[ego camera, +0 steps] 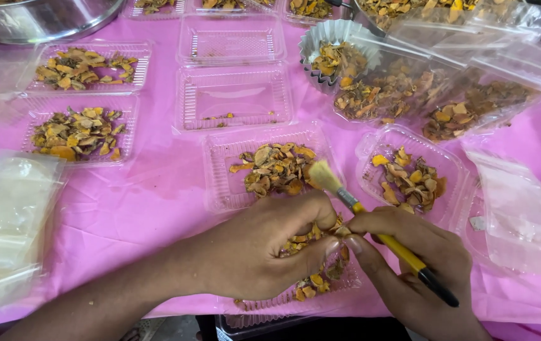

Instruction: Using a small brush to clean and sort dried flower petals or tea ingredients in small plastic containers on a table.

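My left hand point(264, 249) rests curled over a clear plastic tray point(296, 303) of dried orange-brown slices at the table's front edge, its fingers among the pieces. My right hand point(409, 265) grips a small paintbrush point(378, 230) with a yellow handle, black end and pale bristles; the bristles point up and left over the tray point(220, 189) behind. The thumbs of both hands meet above the slices. Which piece the left fingers pinch is hidden.
Several clear trays sit on the pink tablecloth point(157, 196), some filled with slices point(78, 132), two nearly bare point(232, 98). Plastic bags of slices point(472, 107) and a fluted foil cup point(333, 53) lie at back right. Stacked clear lids point(5, 221) left, a steel bowl point(37, 19) back left.
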